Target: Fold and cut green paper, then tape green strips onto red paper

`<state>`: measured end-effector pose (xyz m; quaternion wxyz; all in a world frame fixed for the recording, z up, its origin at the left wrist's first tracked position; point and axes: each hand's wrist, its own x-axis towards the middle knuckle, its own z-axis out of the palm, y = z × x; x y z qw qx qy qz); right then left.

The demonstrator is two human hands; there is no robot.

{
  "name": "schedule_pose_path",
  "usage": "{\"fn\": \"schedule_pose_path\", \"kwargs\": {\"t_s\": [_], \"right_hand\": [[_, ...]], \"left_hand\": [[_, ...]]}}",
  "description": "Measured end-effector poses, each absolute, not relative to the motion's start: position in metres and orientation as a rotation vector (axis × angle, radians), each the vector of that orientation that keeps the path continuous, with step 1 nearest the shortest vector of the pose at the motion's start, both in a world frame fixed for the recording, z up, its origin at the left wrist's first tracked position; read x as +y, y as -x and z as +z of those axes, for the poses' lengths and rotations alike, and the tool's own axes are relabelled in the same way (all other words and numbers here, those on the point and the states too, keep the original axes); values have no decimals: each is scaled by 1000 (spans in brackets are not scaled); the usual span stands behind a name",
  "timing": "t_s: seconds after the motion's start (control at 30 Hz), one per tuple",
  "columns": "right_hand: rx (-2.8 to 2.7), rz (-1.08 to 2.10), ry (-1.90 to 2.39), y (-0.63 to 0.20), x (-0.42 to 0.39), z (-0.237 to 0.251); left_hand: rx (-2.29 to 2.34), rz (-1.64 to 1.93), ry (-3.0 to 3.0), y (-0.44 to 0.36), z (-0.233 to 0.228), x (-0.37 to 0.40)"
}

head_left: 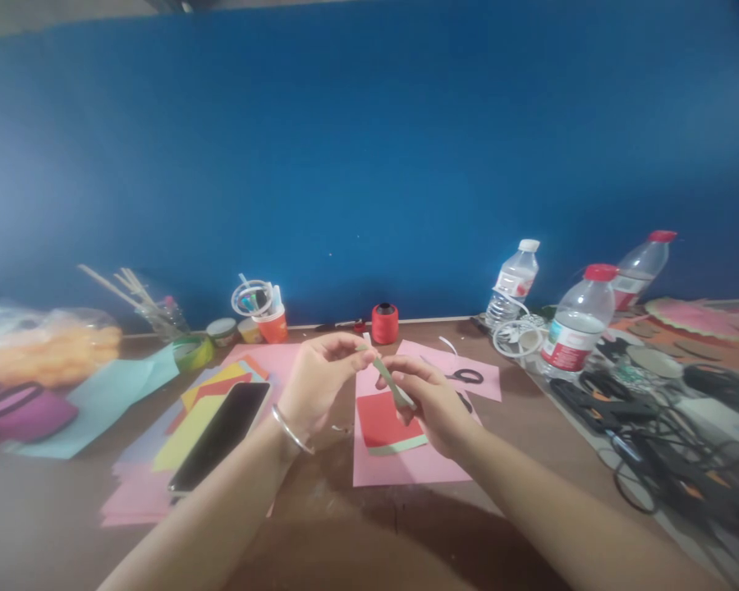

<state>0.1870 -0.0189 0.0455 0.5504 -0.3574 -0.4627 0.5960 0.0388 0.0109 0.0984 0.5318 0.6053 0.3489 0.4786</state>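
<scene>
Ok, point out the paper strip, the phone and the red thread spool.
strip (394,384), head view, middle of the strip between the hands
phone (222,435), head view, centre of screen
spool (385,322), head view, side of spool

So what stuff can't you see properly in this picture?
- Head view: paper strip, partly hidden inside left hand and right hand.
- Scissors: blades hidden behind the right hand.
- Bottle label: too blurred to read.
- Cables on the right: blurred tangle.

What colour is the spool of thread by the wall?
Red spool of thread, with a dark top; the head view shows it.
</scene>
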Motion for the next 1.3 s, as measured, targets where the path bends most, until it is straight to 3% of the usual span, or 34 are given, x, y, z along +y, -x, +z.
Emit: {"fn": "schedule_pose_path", "kwargs": {"t_s": [0.2,0.43,0.63,0.97,1.3], "right_hand": [[-1159,1264,918,-187,-14,42],[-1321,621,1028,-198,-15,54],[-1366,649,1141,-199,-20,64],[-1034,823,703,-199,-18,60],[-1145,1242,788,-202,-42,90]], "left_hand": [[776,1109,-1474,-40,99,9],[807,868,-1710,-41,100,4],[810,814,-1776,-45,93,3],[850,1015,-1367,-43,96,8],[954,1103,-1363,-46,89,15]]}}
